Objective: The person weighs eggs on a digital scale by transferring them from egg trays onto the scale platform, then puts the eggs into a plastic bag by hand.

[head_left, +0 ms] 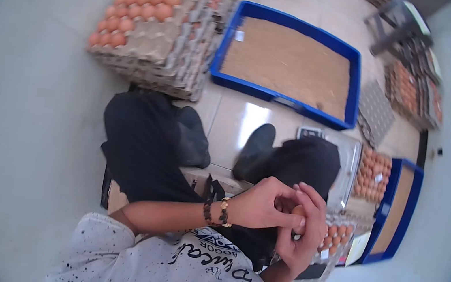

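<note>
In front of my lap, both my hands are closed together around a brown egg (pixel 300 212), which is mostly covered by fingers. My left hand (pixel 266 202), with bracelets at the wrist, reaches across from the left and pinches the egg. My right hand (pixel 309 226) cups it from the other side with bent fingers. Just right of my right hand, a tray of brown eggs (pixel 338 236) is partly hidden behind it. A small white label lies on those eggs.
A tall stack of egg trays (pixel 164 44) stands front left, its top partly filled. A blue crate (pixel 281 100) of brown granular material lies ahead. Right are another egg tray (pixel 372 173), a second blue crate (pixel 410 198), an upturned tray (pixel 377 111), stacked eggs (pixel 403 89) and a stool (pixel 410 20).
</note>
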`<control>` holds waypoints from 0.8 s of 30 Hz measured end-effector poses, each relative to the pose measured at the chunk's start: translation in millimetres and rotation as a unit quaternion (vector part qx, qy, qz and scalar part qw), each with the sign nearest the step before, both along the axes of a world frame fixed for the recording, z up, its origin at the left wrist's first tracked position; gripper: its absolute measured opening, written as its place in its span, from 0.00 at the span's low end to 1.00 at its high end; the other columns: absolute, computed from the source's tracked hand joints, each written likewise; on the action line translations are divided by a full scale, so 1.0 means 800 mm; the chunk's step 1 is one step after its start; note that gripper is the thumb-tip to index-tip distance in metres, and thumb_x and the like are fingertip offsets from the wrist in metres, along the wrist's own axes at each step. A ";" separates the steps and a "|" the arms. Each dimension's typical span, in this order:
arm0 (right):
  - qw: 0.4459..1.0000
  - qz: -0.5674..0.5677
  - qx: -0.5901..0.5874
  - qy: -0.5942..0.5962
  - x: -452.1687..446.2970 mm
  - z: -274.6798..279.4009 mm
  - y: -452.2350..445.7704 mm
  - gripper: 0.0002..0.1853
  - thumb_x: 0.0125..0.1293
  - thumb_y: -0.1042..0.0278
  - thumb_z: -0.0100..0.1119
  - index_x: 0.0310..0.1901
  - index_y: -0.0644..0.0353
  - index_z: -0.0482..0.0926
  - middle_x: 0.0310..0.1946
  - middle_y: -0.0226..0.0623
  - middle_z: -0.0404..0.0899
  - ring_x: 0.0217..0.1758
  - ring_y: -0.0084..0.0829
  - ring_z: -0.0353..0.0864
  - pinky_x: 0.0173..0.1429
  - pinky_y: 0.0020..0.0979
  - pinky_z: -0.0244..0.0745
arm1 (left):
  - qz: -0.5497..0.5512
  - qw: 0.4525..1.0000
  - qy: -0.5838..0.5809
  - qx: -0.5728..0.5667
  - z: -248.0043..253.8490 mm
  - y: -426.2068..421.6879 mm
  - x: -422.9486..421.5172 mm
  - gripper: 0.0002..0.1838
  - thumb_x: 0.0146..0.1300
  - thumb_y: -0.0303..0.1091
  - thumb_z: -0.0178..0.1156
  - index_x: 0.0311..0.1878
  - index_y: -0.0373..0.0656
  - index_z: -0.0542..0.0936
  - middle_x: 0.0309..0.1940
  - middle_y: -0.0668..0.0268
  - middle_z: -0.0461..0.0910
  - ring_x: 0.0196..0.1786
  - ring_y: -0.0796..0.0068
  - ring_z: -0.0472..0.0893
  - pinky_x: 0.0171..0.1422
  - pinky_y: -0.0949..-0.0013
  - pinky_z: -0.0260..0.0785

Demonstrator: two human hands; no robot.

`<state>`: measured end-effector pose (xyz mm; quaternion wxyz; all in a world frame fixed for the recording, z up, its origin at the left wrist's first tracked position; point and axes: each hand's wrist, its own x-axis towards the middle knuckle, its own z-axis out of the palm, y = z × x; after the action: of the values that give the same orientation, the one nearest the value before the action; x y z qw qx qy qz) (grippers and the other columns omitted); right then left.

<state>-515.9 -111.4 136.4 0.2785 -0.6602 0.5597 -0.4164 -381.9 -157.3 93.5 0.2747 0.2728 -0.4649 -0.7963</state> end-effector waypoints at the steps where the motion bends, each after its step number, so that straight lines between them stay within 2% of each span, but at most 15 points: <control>1: 0.999 0.003 0.012 0.035 -0.002 -0.006 -0.003 0.18 0.50 0.80 0.59 0.46 0.66 0.78 0.48 0.51 0.76 0.49 0.46 0.79 0.52 0.38 0.76 | 0.017 1.000 0.016 0.021 0.003 0.000 0.007 0.15 0.56 0.33 0.70 0.44 0.36 0.82 0.36 0.66 0.82 0.38 0.84 0.78 0.46 0.75 0.72; 4: 0.991 -0.037 -0.074 0.104 -0.008 -0.011 -0.019 0.10 0.56 0.83 0.55 0.41 0.67 0.77 0.45 0.48 0.76 0.45 0.41 0.79 0.45 0.34 0.79 | 0.057 0.998 0.014 0.020 0.020 -0.017 0.034 0.18 0.58 0.36 0.70 0.48 0.36 0.81 0.44 0.61 0.83 0.42 0.83 0.79 0.51 0.74 0.73; 5: 0.989 -0.090 -0.098 0.058 -0.016 -0.019 -0.021 0.06 0.61 0.80 0.55 0.40 0.66 0.76 0.42 0.46 0.76 0.39 0.32 0.79 0.34 0.24 0.78 | 0.090 0.987 -0.075 -0.112 0.034 -0.035 0.059 0.19 0.56 0.37 0.70 0.48 0.37 0.81 0.46 0.60 0.83 0.46 0.79 0.80 0.53 0.72 0.73; 6: 0.973 -0.192 -0.061 -0.109 -0.028 -0.031 -0.019 0.06 0.64 0.76 0.55 0.42 0.64 0.75 0.39 0.42 0.75 0.35 0.25 0.77 0.25 0.17 0.72 | 0.155 0.917 -0.228 -0.288 0.057 -0.059 0.089 0.20 0.55 0.37 0.70 0.49 0.39 0.81 0.46 0.59 0.83 0.49 0.73 0.82 0.56 0.68 0.72; 7: 0.954 -0.260 -0.109 -0.103 -0.052 -0.034 -0.027 0.06 0.67 0.73 0.52 0.44 0.63 0.74 0.37 0.38 0.74 0.30 0.21 0.74 0.19 0.15 0.63 | 0.264 0.850 -0.250 -0.382 0.041 -0.088 0.118 0.18 0.55 0.36 0.69 0.48 0.40 0.81 0.46 0.58 0.83 0.51 0.69 0.82 0.58 0.67 0.71; 8: 0.932 -0.326 -0.074 -0.138 -0.087 -0.047 -0.028 0.07 0.69 0.70 0.49 0.44 0.63 0.74 0.34 0.37 0.73 0.29 0.22 0.71 0.23 0.18 0.63 | 0.291 0.795 -0.379 -0.374 0.059 -0.112 0.152 0.16 0.57 0.33 0.65 0.48 0.40 0.81 0.47 0.58 0.83 0.52 0.68 0.81 0.58 0.67 0.70; 9: 0.895 -0.371 -0.097 -0.226 -0.115 -0.061 -0.040 0.08 0.69 0.70 0.48 0.44 0.64 0.73 0.33 0.36 0.72 0.29 0.22 0.70 0.25 0.20 0.63 | 0.377 0.712 -0.380 -0.455 0.042 -0.148 0.187 0.15 0.58 0.33 0.63 0.49 0.40 0.80 0.45 0.58 0.83 0.51 0.64 0.81 0.58 0.67 0.70; 11: 0.787 -0.456 -0.144 -0.390 -0.167 -0.098 -0.057 0.09 0.69 0.69 0.47 0.45 0.64 0.73 0.31 0.35 0.72 0.28 0.23 0.69 0.30 0.23 0.65 | 0.363 0.572 -0.503 -0.536 0.017 -0.211 0.278 0.19 0.60 0.36 0.61 0.54 0.41 0.77 0.48 0.56 0.80 0.54 0.60 0.78 0.60 0.62 0.68; 15: 0.699 -0.421 -0.045 -0.576 -0.312 -0.292 -0.032 0.11 0.68 0.71 0.43 0.47 0.65 0.71 0.23 0.29 0.64 0.27 0.23 0.65 0.36 0.27 0.64 | 0.251 0.498 -0.591 -0.583 -0.033 -0.275 0.386 0.22 0.61 0.38 0.60 0.57 0.42 0.75 0.56 0.54 0.76 0.61 0.57 0.73 0.68 0.58 0.62; 17: 0.769 -0.435 -0.069 -0.464 -0.334 -0.370 -0.013 0.05 0.63 0.74 0.48 0.40 0.62 0.71 0.22 0.25 0.61 0.23 0.23 0.61 0.34 0.28 0.65 | 0.159 0.504 -0.648 -0.548 -0.023 -0.282 0.397 0.24 0.62 0.37 0.58 0.61 0.41 0.73 0.61 0.53 0.73 0.64 0.57 0.71 0.69 0.59 0.61; 18: 0.793 -0.483 -0.069 -0.366 -0.330 -0.392 -0.012 0.02 0.59 0.75 0.52 0.33 0.58 0.70 0.22 0.24 0.62 0.20 0.21 0.60 0.32 0.29 0.65 | 0.126 0.559 -0.652 -0.496 -0.002 -0.280 0.387 0.24 0.62 0.36 0.57 0.61 0.42 0.73 0.61 0.54 0.72 0.64 0.57 0.71 0.69 0.59 0.61; 19: 0.806 -0.530 0.003 -0.262 -0.332 -0.410 -0.006 0.05 0.56 0.78 0.54 0.32 0.58 0.70 0.22 0.23 0.62 0.23 0.22 0.63 0.33 0.29 0.67 | 0.090 0.528 -0.632 -0.560 0.010 -0.280 0.385 0.23 0.60 0.33 0.57 0.60 0.42 0.74 0.61 0.55 0.72 0.64 0.56 0.71 0.70 0.59 0.60; 21: 0.741 -0.654 0.092 -0.122 -0.361 -0.476 0.000 0.15 0.51 0.71 0.59 0.43 0.61 0.76 0.32 0.37 0.76 0.38 0.31 0.75 0.44 0.35 0.72 | 0.042 0.491 -0.641 -0.589 0.011 -0.297 0.403 0.24 0.56 0.27 0.57 0.59 0.40 0.74 0.61 0.56 0.72 0.65 0.55 0.69 0.71 0.59 0.58; 22: 0.705 -0.706 0.053 0.038 -0.320 -0.438 -0.013 0.18 0.49 0.67 0.61 0.44 0.62 0.77 0.39 0.47 0.79 0.41 0.40 0.77 0.51 0.40 0.72 | 0.024 0.519 -0.627 -0.580 0.012 -0.307 0.408 0.25 0.56 0.26 0.57 0.59 0.41 0.73 0.61 0.57 0.72 0.66 0.55 0.68 0.71 0.58 0.58; 24: 0.710 -0.693 0.059 0.109 -0.311 -0.433 -0.018 0.22 0.48 0.67 0.61 0.48 0.63 0.77 0.41 0.51 0.78 0.45 0.49 0.76 0.55 0.44 0.70 | 0.018 0.548 -0.623 -0.558 0.000 -0.322 0.429 0.26 0.56 0.24 0.58 0.60 0.43 0.73 0.61 0.58 0.70 0.66 0.55 0.67 0.71 0.57 0.58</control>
<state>-764.8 -126.1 -210.1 -0.1128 -0.1100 0.9100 -0.3835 -38.5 -414.8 93.5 0.0273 0.5006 -0.8653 -0.0027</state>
